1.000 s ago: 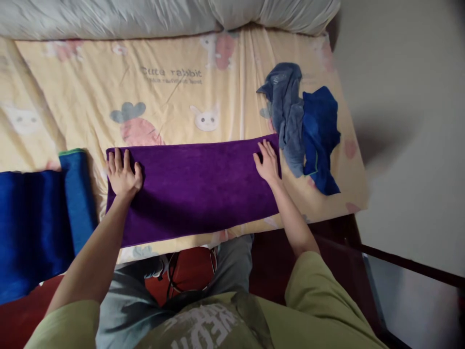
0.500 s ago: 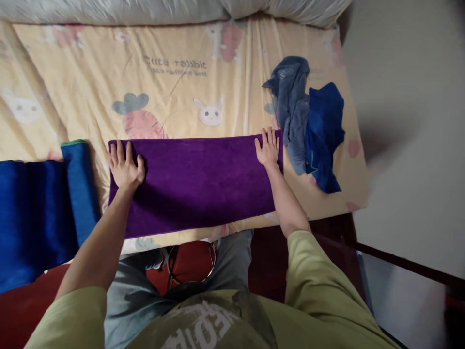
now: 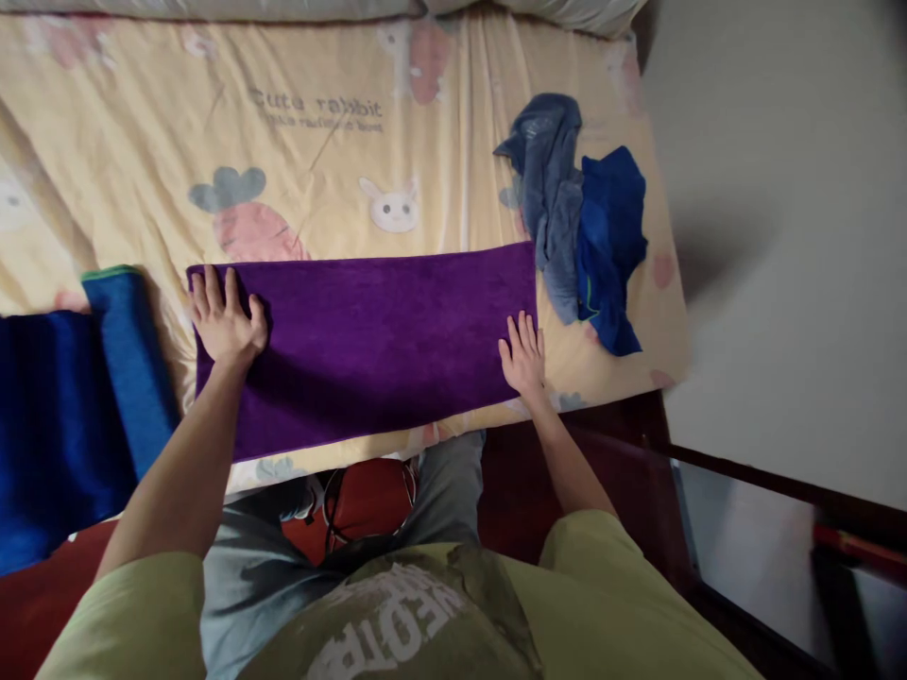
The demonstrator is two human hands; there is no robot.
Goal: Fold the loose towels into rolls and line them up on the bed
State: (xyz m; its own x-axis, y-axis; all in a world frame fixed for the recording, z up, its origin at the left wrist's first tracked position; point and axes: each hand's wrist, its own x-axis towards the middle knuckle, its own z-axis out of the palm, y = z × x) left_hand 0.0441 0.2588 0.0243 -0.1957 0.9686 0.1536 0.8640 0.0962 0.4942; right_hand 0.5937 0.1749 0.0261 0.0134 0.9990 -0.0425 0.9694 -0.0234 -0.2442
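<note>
A purple towel (image 3: 383,340) lies flat as a long rectangle along the near edge of the bed. My left hand (image 3: 227,321) rests with spread fingers on its left end, near the far left corner. Flat on the right end, close to the side edge, is my right hand (image 3: 522,357), fingers stretched out. Neither hand grips the cloth. To the left of the towel lie blue folded towels (image 3: 49,425), and a lighter blue folded towel (image 3: 131,359) with a green edge sits closest to my left forearm.
A crumpled grey-blue cloth (image 3: 553,208) and a crumpled blue cloth (image 3: 613,250) lie beyond the purple towel's right end. The yellow bedsheet (image 3: 425,142) carries rabbit and radish prints. A pale wall (image 3: 779,189) stands to the right, and grey bedding (image 3: 213,8) lies at the back.
My right hand has slid toward me along the towel's right end, from the far corner to nearer the front edge. My left hand stays in place on the towel. The view has shifted slightly.
</note>
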